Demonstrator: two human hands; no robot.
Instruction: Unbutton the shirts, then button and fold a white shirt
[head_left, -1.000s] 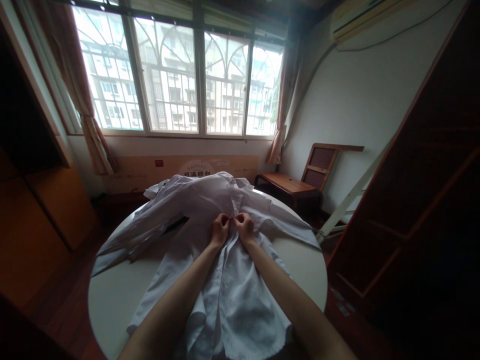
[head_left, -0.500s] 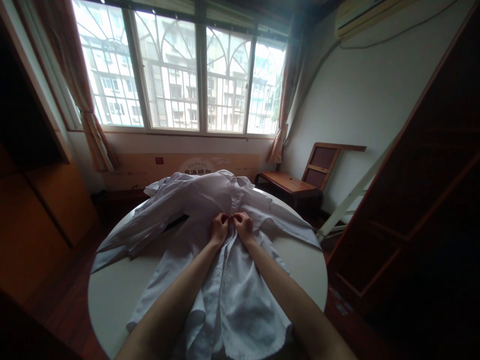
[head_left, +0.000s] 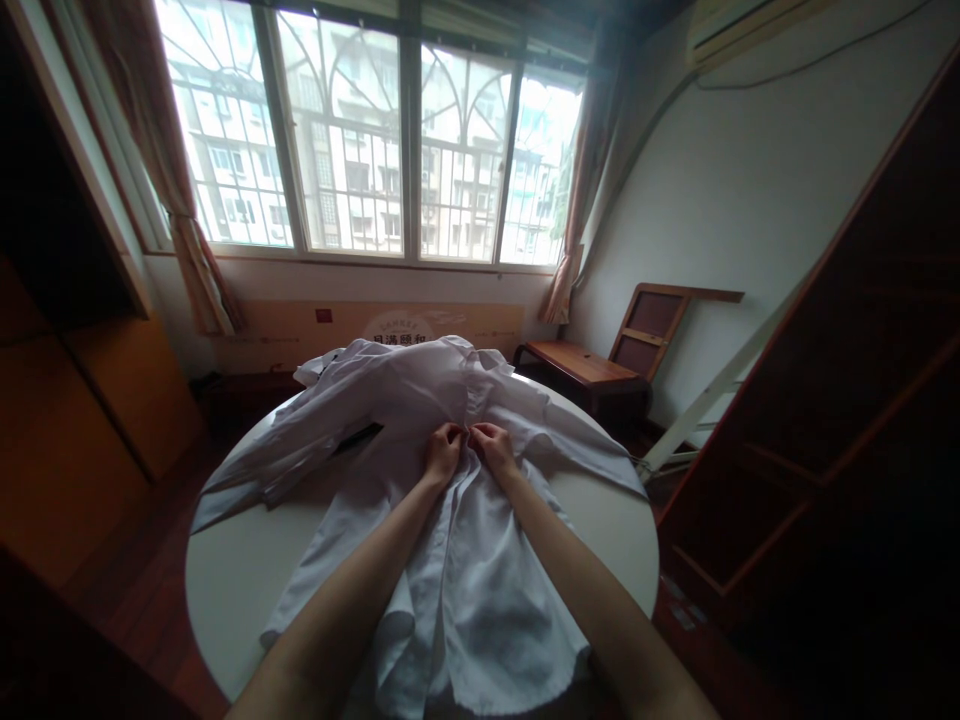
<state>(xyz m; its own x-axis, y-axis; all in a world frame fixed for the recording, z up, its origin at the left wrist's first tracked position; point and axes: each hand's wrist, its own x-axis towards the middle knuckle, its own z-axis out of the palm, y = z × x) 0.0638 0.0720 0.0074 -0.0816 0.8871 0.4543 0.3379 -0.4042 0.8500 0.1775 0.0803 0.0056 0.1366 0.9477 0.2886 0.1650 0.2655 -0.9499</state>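
Note:
A white long-sleeved shirt [head_left: 495,590] lies spread over a round white table [head_left: 225,590], its collar end away from me and its hem hanging toward me. Both of my hands meet at the middle of its front opening. My left hand [head_left: 444,450] pinches the left front edge. My right hand [head_left: 493,450] pinches the right front edge close beside it. Any button between the fingertips is too small to make out. The sleeves stretch out to both sides, and a dark narrow shape [head_left: 360,436] shows near the left sleeve.
Behind the table a printed cardboard panel [head_left: 300,325] stands below the barred window [head_left: 349,150]. To the right are a low wooden bench [head_left: 581,362], a pale ladder-like frame [head_left: 697,420] and a large dark wooden panel [head_left: 780,450]. Orange-brown cabinets [head_left: 135,400] stand at left.
The view has shifted slightly, so everything sits a little further right. My hands stay at the shirt's front opening, with the fingertips moved only slightly.

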